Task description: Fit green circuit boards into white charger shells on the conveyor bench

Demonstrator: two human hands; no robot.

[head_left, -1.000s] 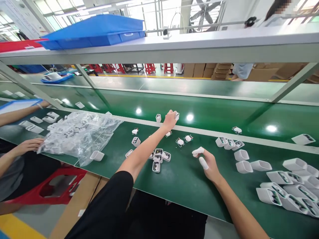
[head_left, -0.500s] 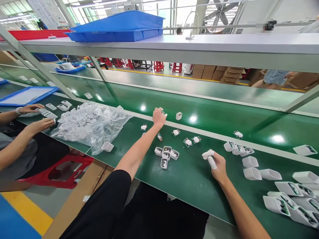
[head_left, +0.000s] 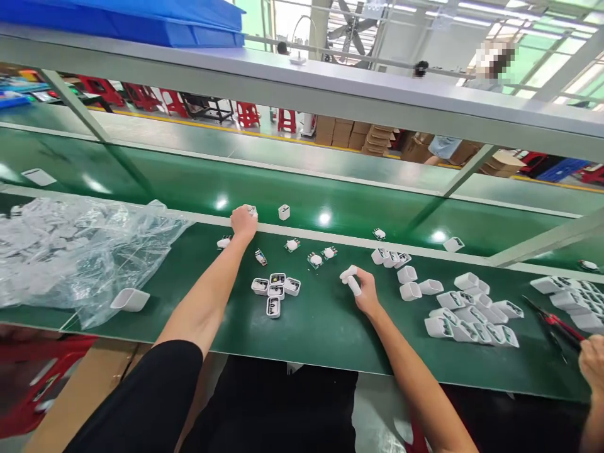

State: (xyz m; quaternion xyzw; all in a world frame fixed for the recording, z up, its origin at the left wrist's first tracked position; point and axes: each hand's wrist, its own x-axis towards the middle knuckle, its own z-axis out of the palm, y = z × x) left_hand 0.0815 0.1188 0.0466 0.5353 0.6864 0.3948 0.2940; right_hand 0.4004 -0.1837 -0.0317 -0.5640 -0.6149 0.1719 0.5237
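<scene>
My left hand reaches out to the pale strip along the green conveyor, its fingers closed round a small white housing that is partly hidden. Just right of it stands another white housing. White finger covers wrap the fingertips of my right hand; its thumb and fingers are apart above the green table, with nothing visible between them. Between my hands lie several circuit boards with round white tops, a narrow small board, and a cluster of filled white housings.
A clear bag of white parts lies left, with an empty-looking white housing beside it. Several white housings are grouped right. Another person's hand is near red-handled pliers. A shelf spans above.
The view has swung right, bringing the pliers and another person's hand into sight and losing the person on the left. My hands keep nearly the same poses over the table.
</scene>
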